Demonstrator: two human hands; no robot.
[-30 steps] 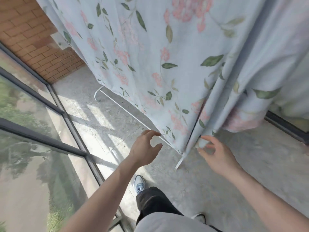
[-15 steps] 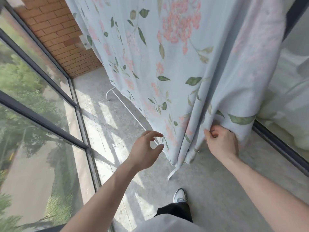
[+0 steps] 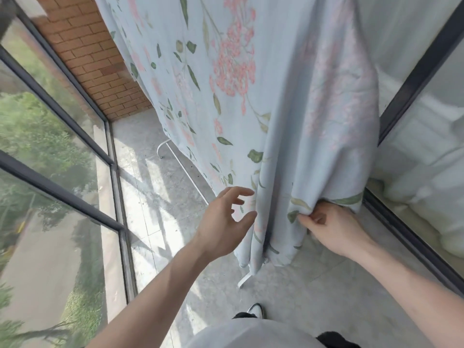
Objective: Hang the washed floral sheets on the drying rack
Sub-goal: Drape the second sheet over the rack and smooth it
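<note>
A pale blue floral sheet [image 3: 226, 101] with pink blossoms and green leaves hangs in front of me, draped over the white drying rack, of which only the base bar [image 3: 187, 172] and a foot near the hem show. My right hand [image 3: 331, 228] grips the sheet's lower hem at the right, bunching the cloth. My left hand [image 3: 226, 222] hovers just left of the hanging folds with its fingers spread and relaxed, holding nothing. The rack's top rails are hidden by the sheet.
A glass balcony wall with dark frames [image 3: 62, 194] runs along the left, and a brick wall [image 3: 93, 56] stands at the far end. A dark-framed sliding door [image 3: 414, 79] is on the right. The concrete floor [image 3: 313, 297] lies below, with my shoe [image 3: 256, 310] on it.
My right hand reached the hem and closed its fingers on it, then lifted the bunched edge slightly. My left hand stayed spread beside the folds. My view tilted up and right.
</note>
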